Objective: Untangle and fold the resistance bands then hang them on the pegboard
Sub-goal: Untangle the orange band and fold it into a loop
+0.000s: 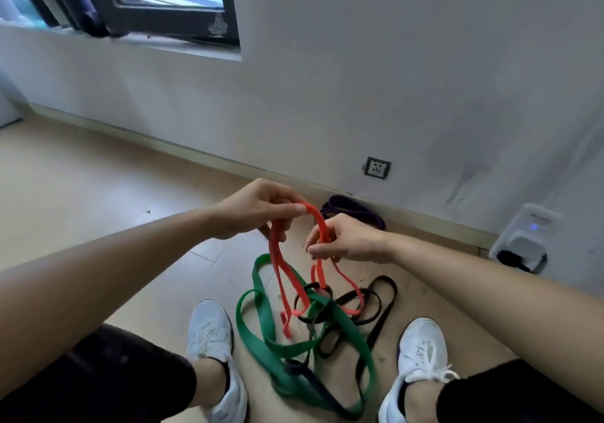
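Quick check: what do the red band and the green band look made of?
Red band: probably rubber or latex, matte; it droops in thin, flat, limp loops. Green band: seemingly the same, wider, matte; it curls softly on the floor.

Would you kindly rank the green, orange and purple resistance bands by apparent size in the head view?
Wide green rubber band; thin orange rubber band; bundled purple band, which lies farther off, so its true size is unsure.

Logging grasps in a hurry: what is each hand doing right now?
Left hand: closed, gripping the top loop of the red band.
Right hand: closed, pinching the same red band.
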